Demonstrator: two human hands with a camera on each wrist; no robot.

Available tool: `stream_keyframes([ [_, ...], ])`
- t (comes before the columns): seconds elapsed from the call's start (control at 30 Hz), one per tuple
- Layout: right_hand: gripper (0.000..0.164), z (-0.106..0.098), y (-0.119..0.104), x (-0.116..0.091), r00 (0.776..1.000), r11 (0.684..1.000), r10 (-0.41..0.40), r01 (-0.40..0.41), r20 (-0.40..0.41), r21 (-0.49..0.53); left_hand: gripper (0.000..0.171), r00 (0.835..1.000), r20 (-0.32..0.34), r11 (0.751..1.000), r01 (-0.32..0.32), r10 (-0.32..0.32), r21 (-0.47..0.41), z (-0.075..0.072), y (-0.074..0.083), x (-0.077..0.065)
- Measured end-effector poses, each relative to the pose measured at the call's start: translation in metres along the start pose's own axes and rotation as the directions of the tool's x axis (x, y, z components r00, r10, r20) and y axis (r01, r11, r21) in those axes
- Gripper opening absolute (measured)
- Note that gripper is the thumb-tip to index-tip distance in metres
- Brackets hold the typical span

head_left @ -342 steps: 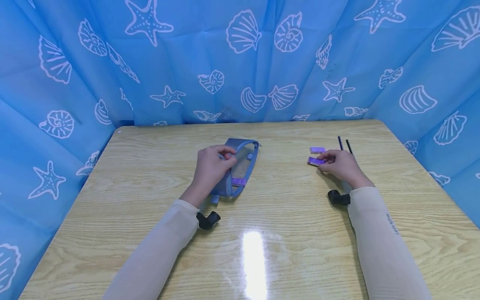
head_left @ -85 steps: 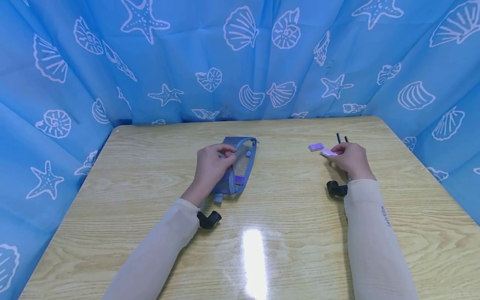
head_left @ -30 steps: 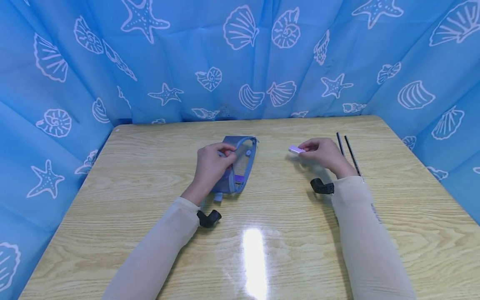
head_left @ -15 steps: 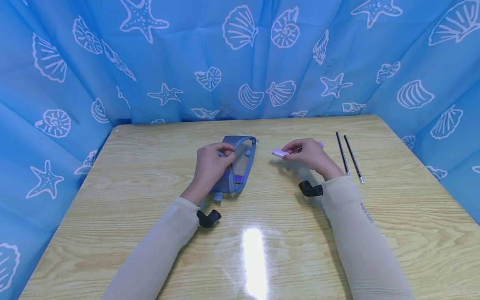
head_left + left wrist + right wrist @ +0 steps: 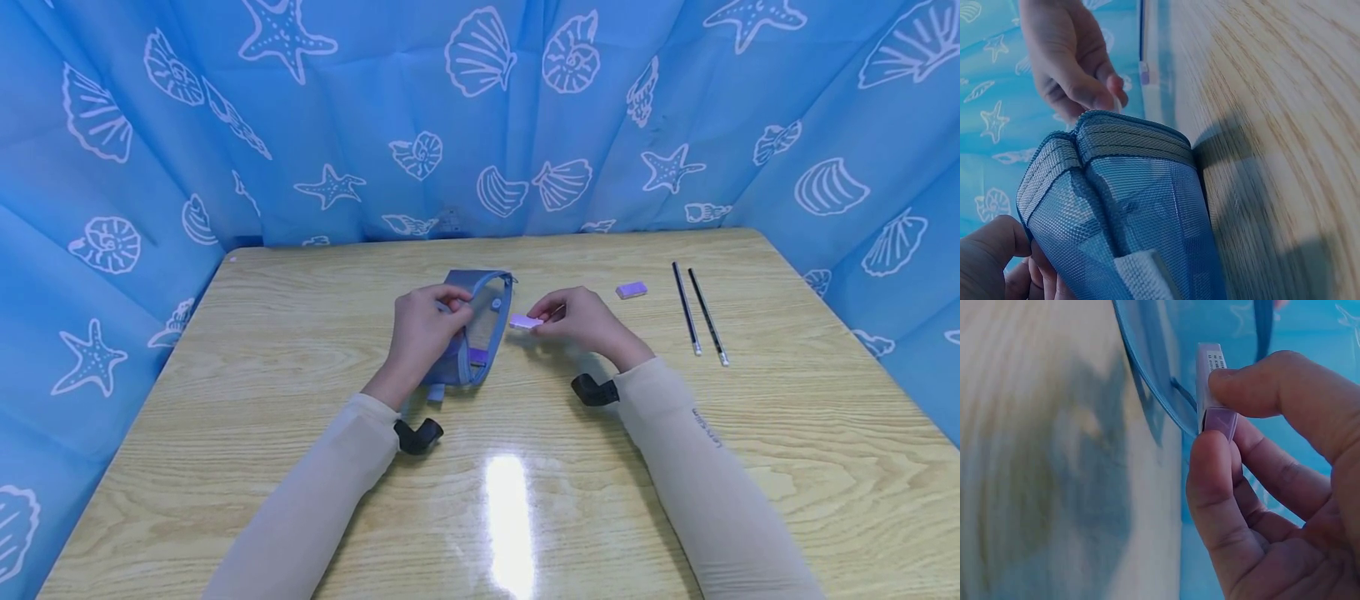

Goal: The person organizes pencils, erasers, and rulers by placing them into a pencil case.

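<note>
My left hand [image 5: 424,332] pinches the upper edge of a blue mesh pencil case [image 5: 1154,206], which stands unzipped with its mouth to the right. Through the opening a purple eraser [image 5: 477,357] shows inside. My right hand [image 5: 587,323] holds another purple eraser [image 5: 1211,378] between thumb and fingers, in a pale sleeve with printing on it. That eraser is just right of the case's mouth in the head view. In the left wrist view the right hand's fingertips are partly hidden behind the case.
One more purple eraser [image 5: 631,290] lies on the wooden table [image 5: 360,500] to the right. Beyond it are two dark pencils, a left one [image 5: 686,307] and a right one [image 5: 708,317], side by side. A blue shell-print curtain [image 5: 337,108] encloses the table.
My right hand has picked an eraser off the table near the pencils and carried it left to the case's mouth. The left hand has kept its grip on the case.
</note>
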State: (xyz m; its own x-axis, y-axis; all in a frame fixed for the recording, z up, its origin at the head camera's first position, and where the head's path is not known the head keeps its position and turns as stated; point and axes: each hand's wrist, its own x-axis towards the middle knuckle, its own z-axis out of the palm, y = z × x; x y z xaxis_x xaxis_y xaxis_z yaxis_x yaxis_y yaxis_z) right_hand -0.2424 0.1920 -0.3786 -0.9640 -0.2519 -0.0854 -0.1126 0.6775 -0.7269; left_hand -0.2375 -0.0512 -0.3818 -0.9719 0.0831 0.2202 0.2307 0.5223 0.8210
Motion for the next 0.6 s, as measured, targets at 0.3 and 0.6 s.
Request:
stream_keyframes([
  [0.3, 0.022, 0.025, -0.008, 0.006, 0.997, 0.999, -0.026, 0.023, 0.073, 0.043, 0.019, 1.000, -0.010, 1.000, -0.001, 0.001, 0.013, 0.001, 0.001, 0.000],
  [0.6, 0.019, 0.041, -0.013, 0.011, 0.994, 0.999, -0.039, 0.037, 0.099, 0.024, 0.019, 1.000, -0.013, 1.000, -0.003, 0.004, 0.018, 0.000, 0.002, 0.001],
])
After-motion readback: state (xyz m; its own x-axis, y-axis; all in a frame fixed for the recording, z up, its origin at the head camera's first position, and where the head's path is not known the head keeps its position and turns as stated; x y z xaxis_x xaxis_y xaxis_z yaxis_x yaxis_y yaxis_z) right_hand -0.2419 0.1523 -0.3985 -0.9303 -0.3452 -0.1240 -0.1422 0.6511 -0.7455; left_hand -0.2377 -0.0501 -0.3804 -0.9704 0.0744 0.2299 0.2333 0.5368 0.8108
